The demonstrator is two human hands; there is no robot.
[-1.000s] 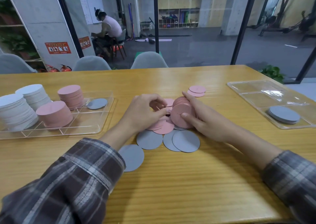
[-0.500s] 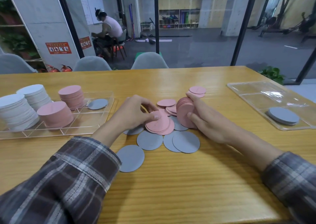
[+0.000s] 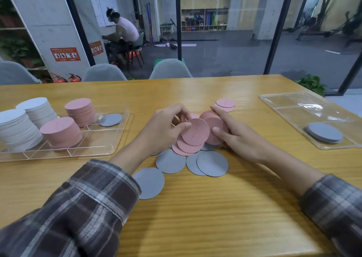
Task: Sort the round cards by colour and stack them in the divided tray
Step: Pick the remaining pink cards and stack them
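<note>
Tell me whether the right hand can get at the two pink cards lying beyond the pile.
Probably, but not freely. The two pink cards lie uncovered on the table just past the right hand, nothing between. That hand's grip is full with an upright pink stack, though.

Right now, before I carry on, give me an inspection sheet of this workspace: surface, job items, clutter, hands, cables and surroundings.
Surface: wooden table, with both trays and the loose cards on it.
Job's things: left tray holds two white stacks, two pink stacks and one grey card. Right tray holds a grey stack. Loose grey cards and loose pink cards lie on the table.
Clutter: nothing seen.
Grippers: left hand pinches fanned pink cards. Right hand holds a pink bundle on edge.
Cables: nothing seen.
Surroundings: grey chairs, glass wall, seated person beyond it, potted plant.
</note>
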